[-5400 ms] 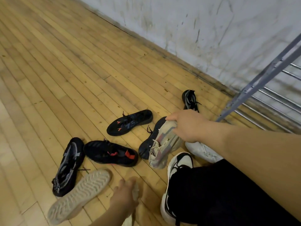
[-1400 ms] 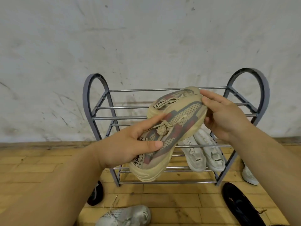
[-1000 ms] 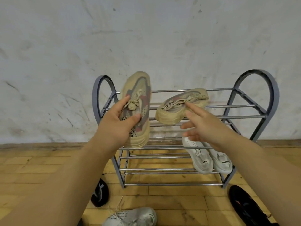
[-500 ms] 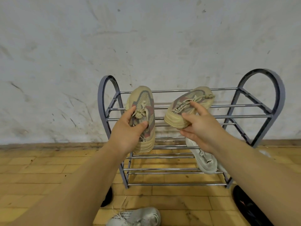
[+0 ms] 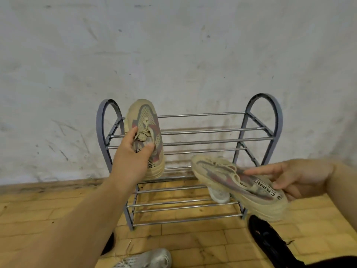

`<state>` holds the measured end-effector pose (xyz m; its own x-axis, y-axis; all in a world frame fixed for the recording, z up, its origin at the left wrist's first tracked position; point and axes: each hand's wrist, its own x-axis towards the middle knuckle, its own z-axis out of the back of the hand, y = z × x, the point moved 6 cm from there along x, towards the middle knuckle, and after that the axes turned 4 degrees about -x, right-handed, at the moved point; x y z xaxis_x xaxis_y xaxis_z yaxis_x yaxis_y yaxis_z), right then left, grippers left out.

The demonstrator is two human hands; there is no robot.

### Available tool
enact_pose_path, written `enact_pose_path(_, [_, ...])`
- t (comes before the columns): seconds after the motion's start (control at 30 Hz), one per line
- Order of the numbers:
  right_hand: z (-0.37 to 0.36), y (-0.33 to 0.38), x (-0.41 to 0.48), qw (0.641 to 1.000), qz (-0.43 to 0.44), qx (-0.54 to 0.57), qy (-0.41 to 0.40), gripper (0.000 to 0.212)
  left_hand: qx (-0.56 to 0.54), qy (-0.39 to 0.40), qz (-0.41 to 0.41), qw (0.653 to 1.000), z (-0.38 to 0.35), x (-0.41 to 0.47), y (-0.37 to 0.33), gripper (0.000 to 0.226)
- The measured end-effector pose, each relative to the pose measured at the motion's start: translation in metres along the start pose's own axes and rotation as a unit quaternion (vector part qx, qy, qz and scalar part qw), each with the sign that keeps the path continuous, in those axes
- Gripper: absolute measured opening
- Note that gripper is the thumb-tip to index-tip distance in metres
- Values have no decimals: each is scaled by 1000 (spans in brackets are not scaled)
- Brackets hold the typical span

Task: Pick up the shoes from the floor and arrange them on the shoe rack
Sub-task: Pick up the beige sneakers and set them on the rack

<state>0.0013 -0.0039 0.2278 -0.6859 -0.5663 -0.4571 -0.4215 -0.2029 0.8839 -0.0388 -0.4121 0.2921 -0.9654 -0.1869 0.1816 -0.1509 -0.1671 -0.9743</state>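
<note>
White shoe (image 5: 218, 194) mostly hidden behind blurred beige sneaker (image 5: 228, 176).

A grey metal shoe rack (image 5: 258, 132) with arched ends and three tiers of chrome bars stood on a yellow wooden floor (image 5: 193, 236), backed against a scuffed white wall (image 5: 173, 55). A white shoe (image 5: 218, 194) lay on the rack's lower right tier, mostly hidden. On the floor before the rack lay a pale grey sneaker (image 5: 148, 259); a black shoe (image 5: 270, 242) lay off its front right corner.
</note>
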Motion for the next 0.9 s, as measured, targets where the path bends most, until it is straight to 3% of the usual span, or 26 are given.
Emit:
enact_pose_path(0.17, [-2, -27, 6, 997, -62, -24, -31, 69, 18, 37, -6, 999, -30, -14, -2, 65])
enact_pose_path(0.4, [32, -31, 31, 981, -21, 2, -195, 59, 34, 100, -11, 994, -67, -21, 6, 67])
enact_pose_path(0.57, [65, -37, 65, 960, -15, 6, -281, 66, 52, 117, -6, 992, -83, -18, 13, 65])
enact_pose_path(0.7, [98, -36, 92, 905, -20, -65, -419, 69, 51, 128, -2, 990, -96, -11, 17, 65])
enact_pose_path(0.83, [92, -17, 105, 824, -49, -273, -495, 43, 49, 130, 1, 990, -102, -4, 23, 65])
enact_pose_path(0.9, [86, -22, 115, 791, -101, -397, -455, 70, 55, 132, 1, 990, -102, -2, 25, 65])
